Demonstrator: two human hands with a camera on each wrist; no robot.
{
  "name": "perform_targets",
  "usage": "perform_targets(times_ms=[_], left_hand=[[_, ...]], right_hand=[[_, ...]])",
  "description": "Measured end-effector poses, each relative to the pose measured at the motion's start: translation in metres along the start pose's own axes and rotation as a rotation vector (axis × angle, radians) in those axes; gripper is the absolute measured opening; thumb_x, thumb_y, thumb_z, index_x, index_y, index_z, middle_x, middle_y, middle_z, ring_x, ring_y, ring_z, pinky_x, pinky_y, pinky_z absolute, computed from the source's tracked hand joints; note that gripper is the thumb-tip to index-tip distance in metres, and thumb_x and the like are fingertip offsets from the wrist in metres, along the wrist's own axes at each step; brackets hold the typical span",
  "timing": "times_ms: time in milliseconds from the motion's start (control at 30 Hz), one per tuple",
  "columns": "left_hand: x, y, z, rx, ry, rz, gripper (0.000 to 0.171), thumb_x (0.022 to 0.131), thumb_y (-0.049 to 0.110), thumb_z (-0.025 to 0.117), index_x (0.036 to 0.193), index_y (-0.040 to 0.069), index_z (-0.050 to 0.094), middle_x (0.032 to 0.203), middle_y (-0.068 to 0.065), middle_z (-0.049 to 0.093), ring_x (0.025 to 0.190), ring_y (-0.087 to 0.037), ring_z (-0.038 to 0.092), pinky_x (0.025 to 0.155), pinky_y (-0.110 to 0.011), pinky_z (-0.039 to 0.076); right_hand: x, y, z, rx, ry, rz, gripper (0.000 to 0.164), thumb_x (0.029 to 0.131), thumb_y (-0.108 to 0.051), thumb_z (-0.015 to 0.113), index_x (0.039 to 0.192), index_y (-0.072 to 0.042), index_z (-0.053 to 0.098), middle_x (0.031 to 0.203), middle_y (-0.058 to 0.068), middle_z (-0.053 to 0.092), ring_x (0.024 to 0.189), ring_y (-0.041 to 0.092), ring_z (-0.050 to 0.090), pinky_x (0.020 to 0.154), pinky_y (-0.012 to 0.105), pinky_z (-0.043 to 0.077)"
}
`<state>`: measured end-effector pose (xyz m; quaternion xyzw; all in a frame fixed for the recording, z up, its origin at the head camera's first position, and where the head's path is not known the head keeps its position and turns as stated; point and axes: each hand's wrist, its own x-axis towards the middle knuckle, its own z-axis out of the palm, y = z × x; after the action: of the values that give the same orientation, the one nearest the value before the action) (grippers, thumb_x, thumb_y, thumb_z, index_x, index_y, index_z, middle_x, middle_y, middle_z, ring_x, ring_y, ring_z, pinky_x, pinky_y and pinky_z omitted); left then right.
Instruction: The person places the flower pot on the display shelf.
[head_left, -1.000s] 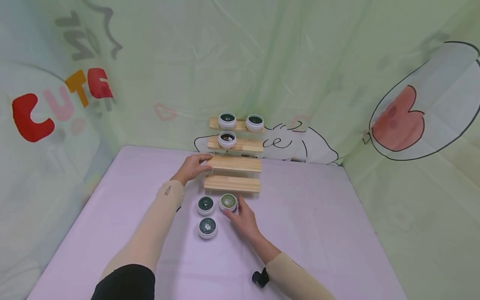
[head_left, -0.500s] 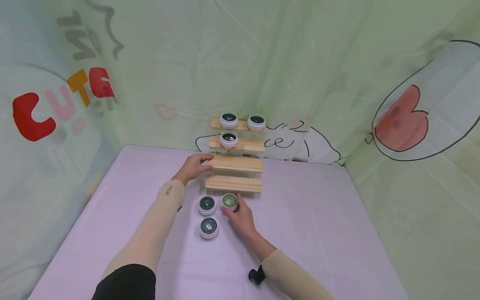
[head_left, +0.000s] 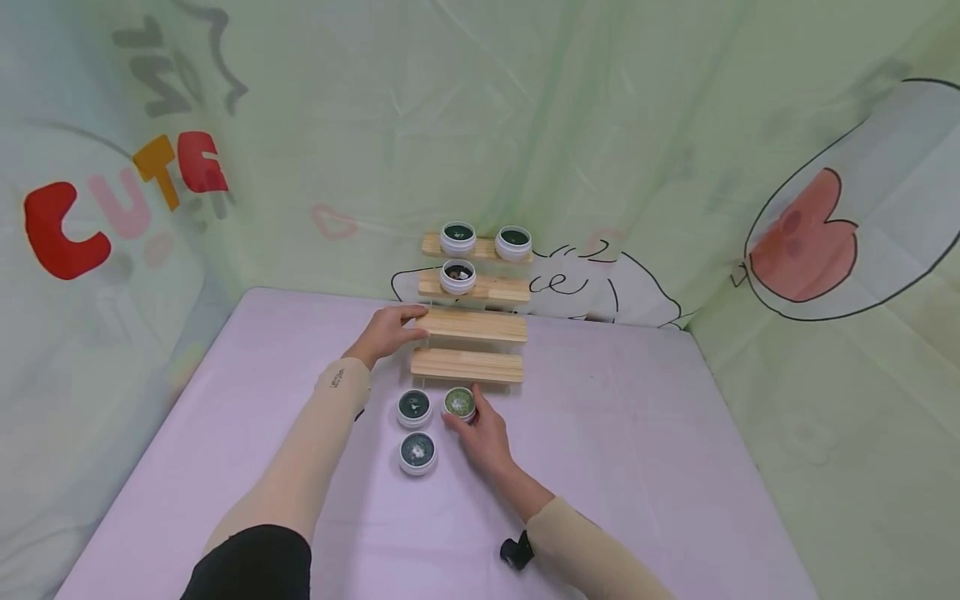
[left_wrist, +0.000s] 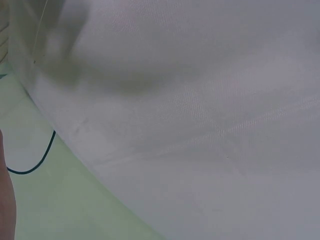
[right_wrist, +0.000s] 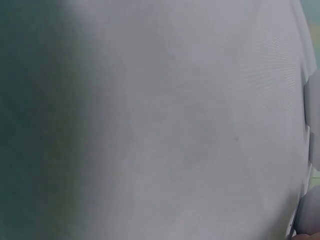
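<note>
A stepped wooden stand (head_left: 477, 327) with several plank tiers stands at the table's back. My left hand (head_left: 381, 335) grips the left end of its second-lowest plank. Just in front of the stand, a round white jar with a speckled green top (head_left: 459, 402) is held between the thumb and fingers of my right hand (head_left: 485, 437). To its left sits a dark green-topped jar (head_left: 414, 405), and nearer me a blue-green-topped jar (head_left: 417, 450). In the right wrist view, white jars (right_wrist: 313, 102) show only at the right edge. The left wrist view catches a sliver of hand (left_wrist: 7, 200).
Two dark-topped jars stand on the top plank (head_left: 486, 250), and another jar (head_left: 457, 277) is on the tier below. A pale lilac cloth covers the table (head_left: 630, 467). Printed curtains (head_left: 337, 125) hang behind and at both sides. A black piece (head_left: 516, 552) is beside the right sleeve.
</note>
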<state>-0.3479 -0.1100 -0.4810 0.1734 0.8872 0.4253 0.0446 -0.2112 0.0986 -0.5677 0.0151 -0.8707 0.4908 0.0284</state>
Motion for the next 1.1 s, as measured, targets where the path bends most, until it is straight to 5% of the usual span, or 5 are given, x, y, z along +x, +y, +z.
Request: perform_targets(times_ms=[567,1100], left_hand=[[0.0,0.001,-0.001,0.004,-0.004,-0.006,0.055,0.088,0.019,0.075,0.136,0.0,0.056,0.142,-0.015,0.052,0.134,-0.03,0.045,0.113,-0.035,0.04],[0.001,-0.001,-0.001,0.004,-0.008,-0.014,0.055,0.088,0.019,0.075,0.136,0.001,0.056,0.143,-0.014,0.051,0.134,-0.03,0.045,0.112,-0.034,0.04]], right_hand=[[-0.018,-0.028,-0.024,0.091,-0.061,-0.114,0.075,0.086,-0.013,0.076,0.146,0.009,0.036,0.15,0.023,0.038,0.135,0.035,0.041,0.109,0.038,0.041],[0.006,-0.07,-0.067,0.156,-0.002,-0.005,0.074,0.09,-0.011,0.071,0.151,0.001,0.031,0.152,0.02,0.037,0.137,0.027,0.041,0.106,0.025,0.041]])
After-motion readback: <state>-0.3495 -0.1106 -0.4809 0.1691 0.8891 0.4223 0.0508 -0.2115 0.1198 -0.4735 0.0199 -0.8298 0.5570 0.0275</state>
